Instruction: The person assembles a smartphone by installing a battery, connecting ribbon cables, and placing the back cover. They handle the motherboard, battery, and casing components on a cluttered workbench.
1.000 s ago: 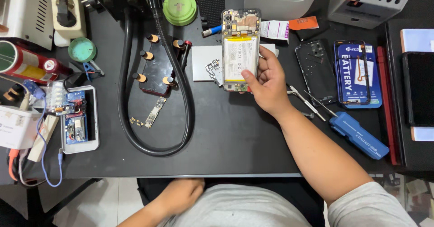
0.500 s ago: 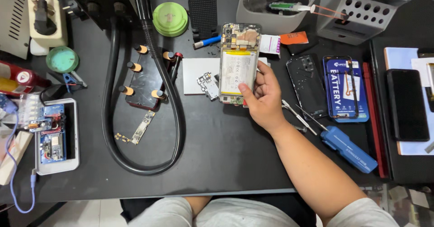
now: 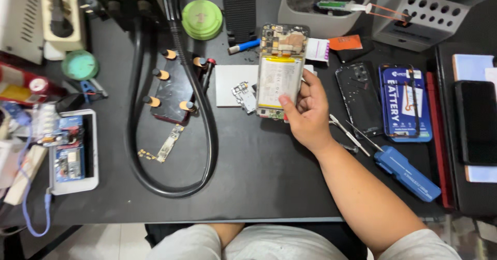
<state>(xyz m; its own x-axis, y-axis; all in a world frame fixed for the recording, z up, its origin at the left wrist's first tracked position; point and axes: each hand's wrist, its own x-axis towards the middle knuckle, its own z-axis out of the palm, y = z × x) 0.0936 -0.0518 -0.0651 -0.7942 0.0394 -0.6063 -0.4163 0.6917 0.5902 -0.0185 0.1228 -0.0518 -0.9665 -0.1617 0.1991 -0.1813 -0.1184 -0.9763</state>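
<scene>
Since the picture of half a second ago, the opened phone [image 3: 279, 71] and the right hand [image 3: 309, 112] have kept the same pose against the black worktable [image 3: 269, 182]; only the head camera has shifted, so the hot-air hose [image 3: 207, 130] and everything else sit a little differently in view.

Taking the opened phone as landmark: it lies with its back cover off, its long axis running away from the person, camera end far and charging end near. The pale battery fills its middle. The right hand sits at its near right corner, touching it. The thumb [image 3: 286, 104] presses on the lower face near the battery's bottom edge, and the fingers [image 3: 310, 81] curl round the right edge, so the hand is closed on the phone in a side pinch, with the forearm trailing back toward the person's right.

Just left of the phone, a small circuit board [image 3: 244, 95] rests on a white pad [image 3: 235, 85]. Right of the phone lies a dark back cover [image 3: 361, 97], then a blue battery pack [image 3: 405, 102]. Near right, beyond the hand, 2 thin metal tools [image 3: 352, 133] and a blue screwdriver [image 3: 406, 173] lie on the table.

The left hand is not in view, so the right hand alone is at the phone.
</scene>
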